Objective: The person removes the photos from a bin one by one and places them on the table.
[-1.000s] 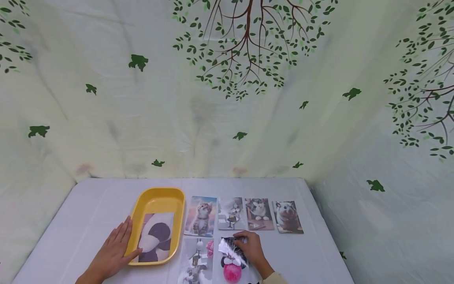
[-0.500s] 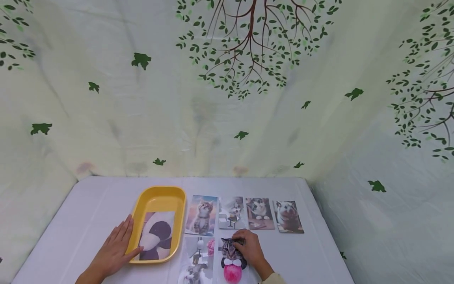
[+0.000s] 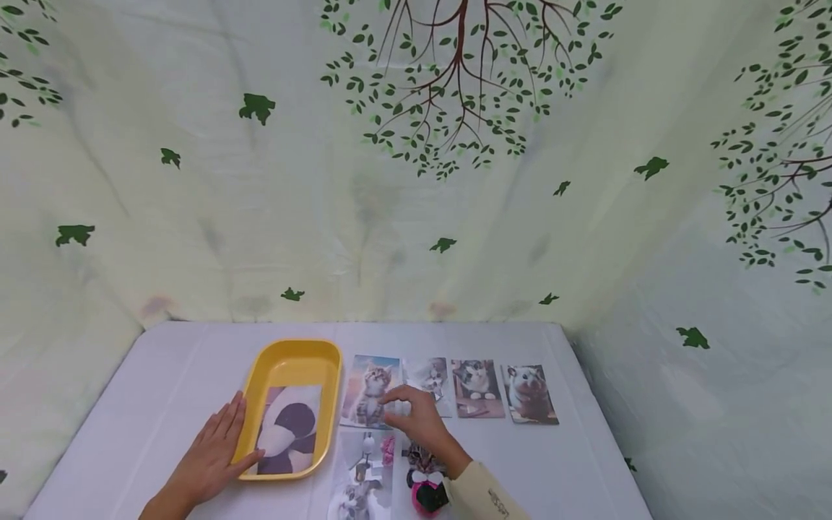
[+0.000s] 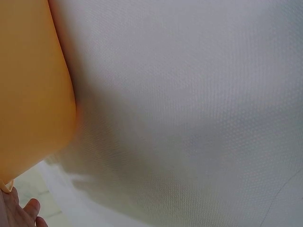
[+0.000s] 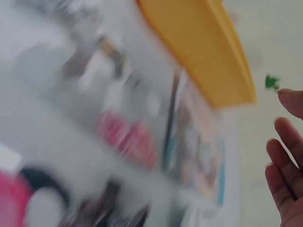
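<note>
My left hand (image 3: 208, 462) rests against the left side of a yellow tray (image 3: 334, 404), its fingers straight and its thumb over the rim. Inside the tray lies a picture card (image 3: 292, 433) with pale and dark rounded shapes. My right hand (image 3: 422, 426) hovers over the cards, thumb and forefinger curved apart with nothing seen between them, its fingertips overlapping the kitten card (image 3: 356, 408). Below its wrist is the tabby cat card (image 3: 416, 458), partly hidden by the hand and sleeve; a dark shape covers part of its pink ball. In the right wrist view, the fingers (image 5: 284, 175) are spread from the thumb.
To the right of the kitten card lie a grey picture card (image 3: 435, 372), a cat card (image 3: 477, 390) and a furry animal card (image 3: 531, 397). A grey card with pink flowers (image 3: 360, 477) lies nearer the front. A leaf-print curtain (image 3: 390, 217) hangs behind the white table (image 3: 585, 469).
My right hand has let go of the tabby cat card, which now lies flat, and has moved up and left toward the kitten card. The left hand has stayed at the tray.
</note>
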A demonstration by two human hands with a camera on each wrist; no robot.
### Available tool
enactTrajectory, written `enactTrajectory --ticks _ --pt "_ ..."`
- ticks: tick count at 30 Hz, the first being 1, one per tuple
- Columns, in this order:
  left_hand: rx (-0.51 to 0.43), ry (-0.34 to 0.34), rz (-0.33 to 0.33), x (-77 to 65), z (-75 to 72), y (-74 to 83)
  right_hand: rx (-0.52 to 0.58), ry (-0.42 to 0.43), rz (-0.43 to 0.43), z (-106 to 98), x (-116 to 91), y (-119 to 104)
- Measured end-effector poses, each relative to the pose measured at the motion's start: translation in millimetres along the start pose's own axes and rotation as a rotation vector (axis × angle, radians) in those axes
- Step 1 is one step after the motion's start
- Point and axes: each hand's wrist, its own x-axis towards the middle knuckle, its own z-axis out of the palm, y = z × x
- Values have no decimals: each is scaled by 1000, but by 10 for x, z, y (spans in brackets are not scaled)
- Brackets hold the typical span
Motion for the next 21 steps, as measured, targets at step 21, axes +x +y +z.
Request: enactTrajectory --ticks 21 --pt "11 -4 -26 2 -32 14 156 -14 342 1495 1123 -576"
